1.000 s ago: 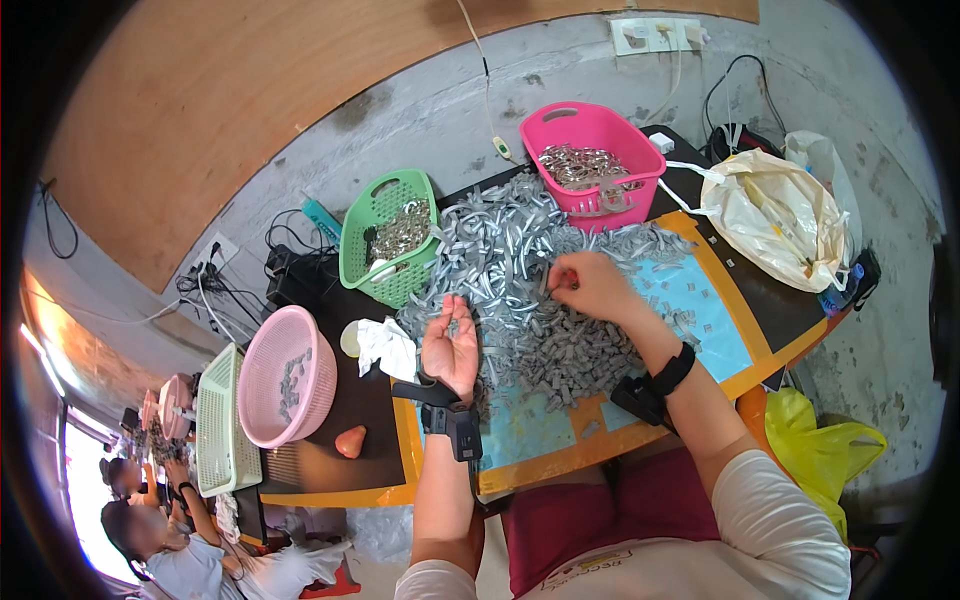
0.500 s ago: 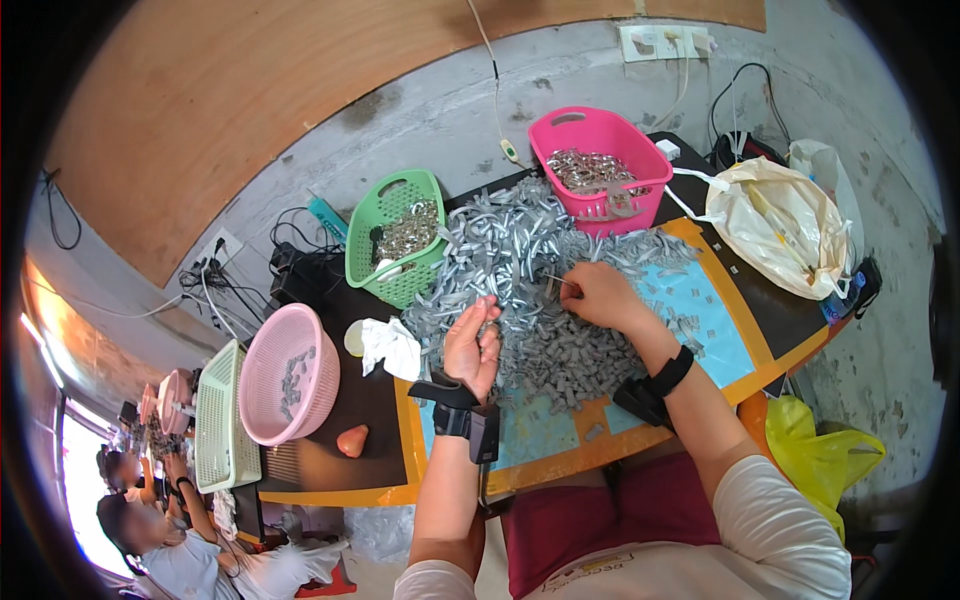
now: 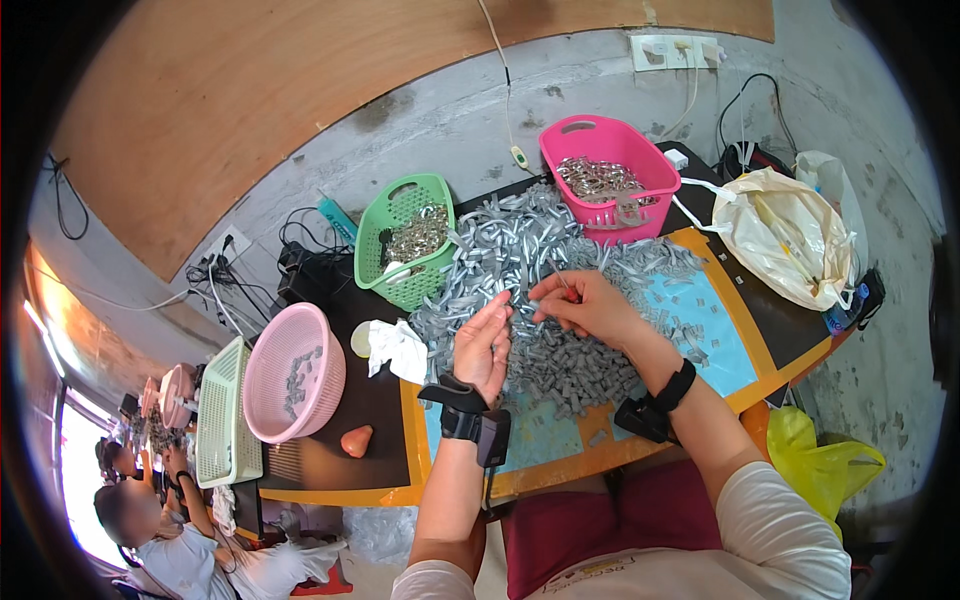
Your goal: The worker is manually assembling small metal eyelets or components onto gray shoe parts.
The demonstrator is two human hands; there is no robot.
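Two bare hands meet over a heap of grey parts. The right hand (image 3: 592, 305), palm down, has its fingers curled round a small red item (image 3: 573, 294), apparently the grip of a slender tool, pointed toward the heap. The left hand (image 3: 485, 350) is turned palm inward, its fingers bent and thumb near the fingertips in a narrow pose; whether anything lies between them cannot be told. The fingertips of the two hands are near one another, with a slight gap between.

Beneath and beyond them, on the table, lie glossy silver-grey curved strips (image 3: 495, 240); nearer the body is a mound of small matte grey pieces (image 3: 575, 375). Both spread over a light-blue sheet (image 3: 720, 350) edged with orange tape (image 3: 560, 475).

For good handling, it would seem best to work with the two hands close together, to grip each small part by its edge, to direct the tool's tip away from the left fingers, and to keep the strips and the matte pieces from mixing.

Farther out stand a green perforated plastic basket (image 3: 400, 295) and a bright-pink plastic basket (image 3: 630, 145), each with shiny metal pieces inside; left of these, a pale-pink round basket (image 3: 265, 385) holds some grey pieces.
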